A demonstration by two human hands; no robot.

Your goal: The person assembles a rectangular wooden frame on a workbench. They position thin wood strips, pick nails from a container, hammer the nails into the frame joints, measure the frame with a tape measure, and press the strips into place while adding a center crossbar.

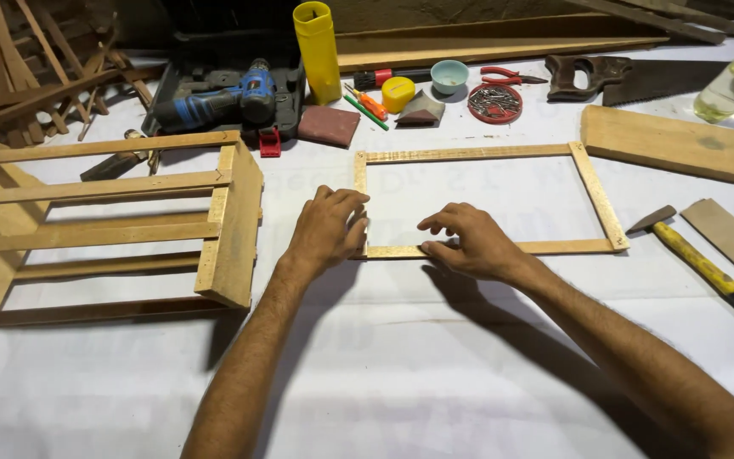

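Wooden frame (592, 195) lies flat on counter (435, 357), centre of view. Our left hand (326, 228) rests on frame's 9 o'clock corner, grip loosely curled, pinching nothing. Our right hand (469, 240) presses near rail, fingers spread flat. Wooden crate (231, 221) at 9 o'clock, just beside frame. Hammer (707, 268) at 3 o'clock. Drill (223, 98) at 11 o'clock.

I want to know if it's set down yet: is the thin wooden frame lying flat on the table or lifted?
Flat. The wooden frame lies on the white table cover, the left hand and right hand pressing its near-left corner.
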